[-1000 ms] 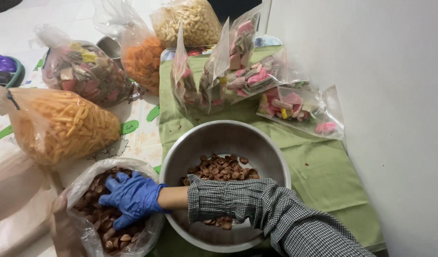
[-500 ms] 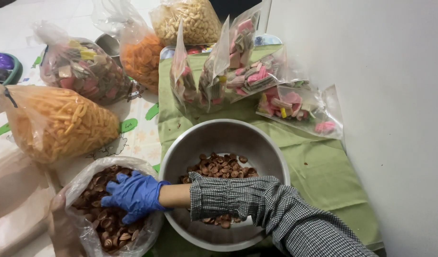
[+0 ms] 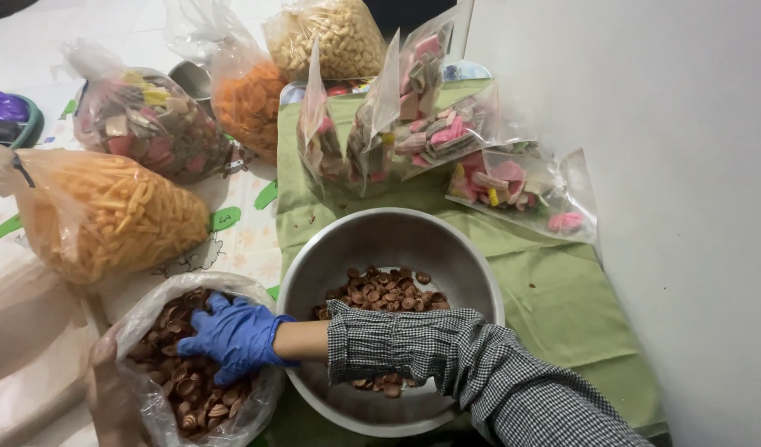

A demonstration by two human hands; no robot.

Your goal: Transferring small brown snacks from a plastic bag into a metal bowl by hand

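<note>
Clear bag of brown snack pieces at lower left, mouth open, just beside steel bowl. Right hand, blue-gloved, reaching across bowl into bag, fingers spread loosely over pieces; grip on any piece cannot be told. Left hand at bag's near edge, apparently holding plastic, mostly hidden. Bowl partly filled with same brown pieces, on green cloth. Behind: bag of orange sticks, bags of pink mixed sweets.

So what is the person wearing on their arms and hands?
The right hand wears a blue disposable glove. That arm has a long sleeve in a small black-and-white check, with a bare gap before the glove. Only a sliver of the left hand shows at the bag's edge; no glove visible there.
</note>
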